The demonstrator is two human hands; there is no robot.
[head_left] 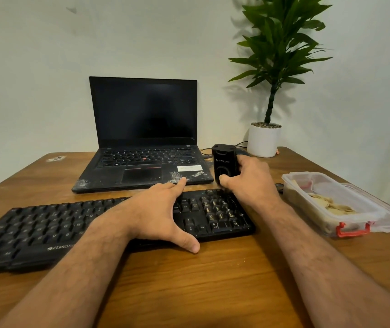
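Observation:
A black external keyboard (47, 230) lies across the front of the wooden table (189, 280). My left hand (158, 209) rests flat on its right half, fingers straight and pointing toward the laptop, thumb spread over the near edge. Behind it stands an open black laptop (141, 166) with a dark screen. To the laptop's right, my right hand (248, 181) grips a small black boxy device (223, 162) with a white logo, thumb on its front, fingers round its right side. The device stands upright at the laptop's right corner.
A white pot with a tall green plant (263, 140) stands at the back right. A clear plastic container (326, 202) with red clips holds pale biscuits near the right edge, its lid beside it. Thin black cables (205, 152) run behind the device.

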